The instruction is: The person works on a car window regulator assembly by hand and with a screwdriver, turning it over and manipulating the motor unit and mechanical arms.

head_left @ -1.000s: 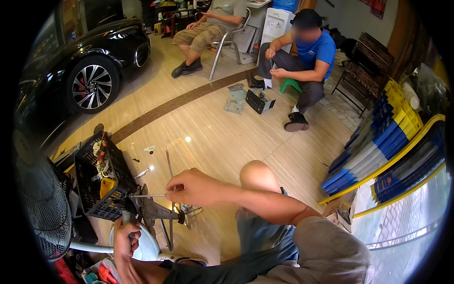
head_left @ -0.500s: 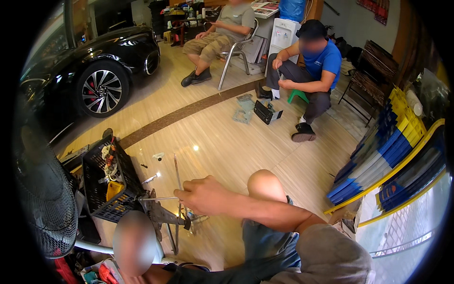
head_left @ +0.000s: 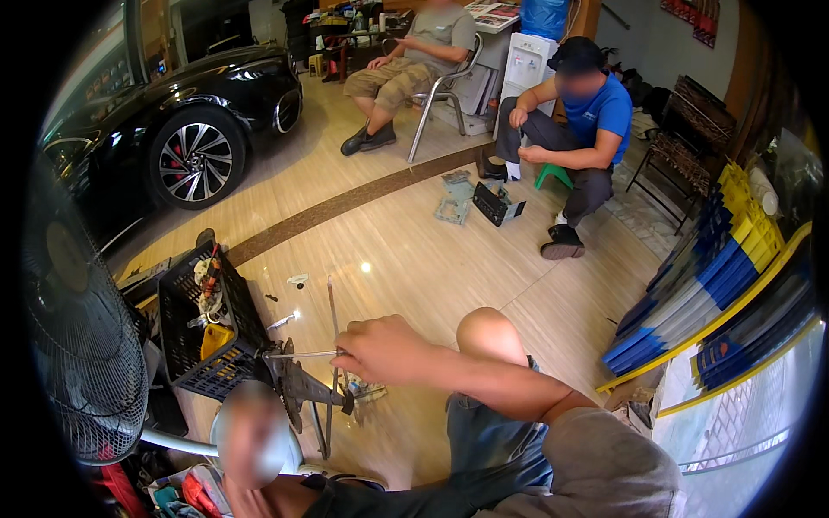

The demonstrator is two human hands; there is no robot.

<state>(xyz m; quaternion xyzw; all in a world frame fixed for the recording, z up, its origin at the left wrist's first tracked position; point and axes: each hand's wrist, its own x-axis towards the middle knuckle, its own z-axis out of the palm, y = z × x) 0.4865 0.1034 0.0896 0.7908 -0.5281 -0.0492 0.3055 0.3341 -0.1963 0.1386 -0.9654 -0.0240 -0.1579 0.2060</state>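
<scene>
My right hand (head_left: pixel 384 350) reaches in from the right with its fingers closed. Its fingertips pinch the end of a thin metal rod (head_left: pixel 302 354), which lies nearly level and runs left to a dark metal assembly (head_left: pixel 298 384). That assembly has a round, toothed-looking edge and a tapering arm with a knob at its right end. A second slim rod (head_left: pixel 332 302) stands upright right beside my fingertips. My left hand cannot be made out; a blurred skin-toned patch (head_left: pixel 252 436) covers the spot left of the assembly.
A black crate (head_left: pixel 203 380) of tools and a mesh fan (head_left: pixel 86 337) stand at left. Behind is a black car (head_left: pixel 199 95). Ahead, a person in blue (head_left: pixel 596 112) sits near a black box (head_left: pixel 496 205); another person (head_left: pixel 432 43) sits further back. Blue-yellow racks (head_left: pixel 691 302) stand right.
The whole view has shifted slightly to the right. My right hand has risen a little and still pinches the rod. The dark assembly shows more clearly.
</scene>
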